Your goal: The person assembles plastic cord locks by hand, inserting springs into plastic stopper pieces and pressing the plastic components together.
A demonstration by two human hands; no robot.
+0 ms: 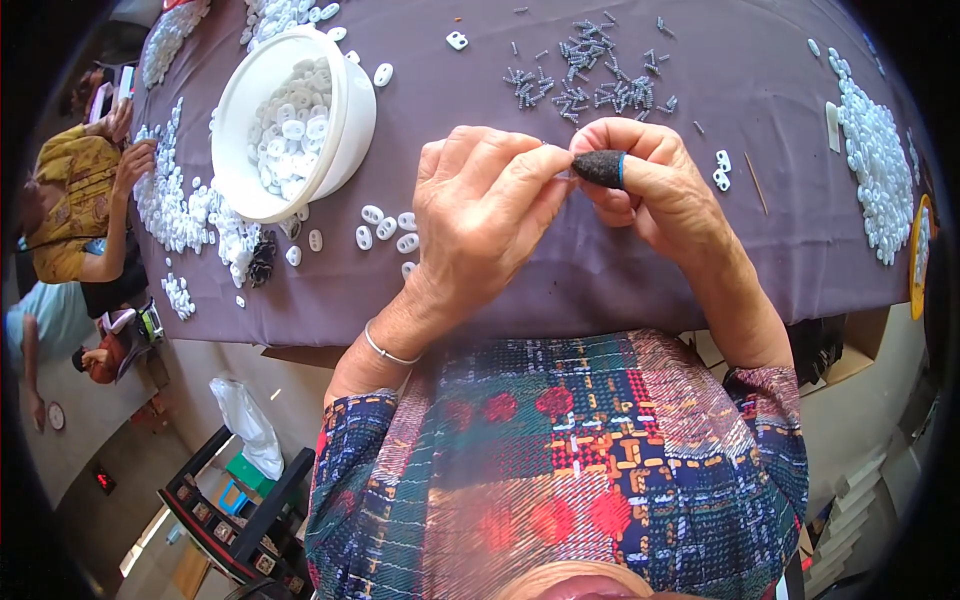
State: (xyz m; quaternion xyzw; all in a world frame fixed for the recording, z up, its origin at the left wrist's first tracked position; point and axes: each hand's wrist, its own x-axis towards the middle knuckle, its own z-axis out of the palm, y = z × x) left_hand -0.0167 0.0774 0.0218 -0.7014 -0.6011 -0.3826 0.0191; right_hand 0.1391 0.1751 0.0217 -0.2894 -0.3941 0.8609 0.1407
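Note:
My left hand [490,205] and my right hand [655,185] meet above the table, fingertips pinched together. Whatever lies between them is small and mostly hidden by the fingers. A black finger cover with a blue rim [600,169] sits on my right thumb. Just beyond the hands is a scattered pile of small dark metal springs [628,92]. Several white oval pieces with two holes [387,229] rest left of my left hand. A pair of white plastic pieces with holes [722,170] lies right of my right hand, beside a thin wooden stick [756,183].
On the left, a tilted white tub [345,140] holds many white ovals, with more heaped around it. A dark crumpled object [262,258] lies near that heap. Small white parts [875,160] form a pile at far right on the purple-grey tablecloth [440,90]. People are at far left.

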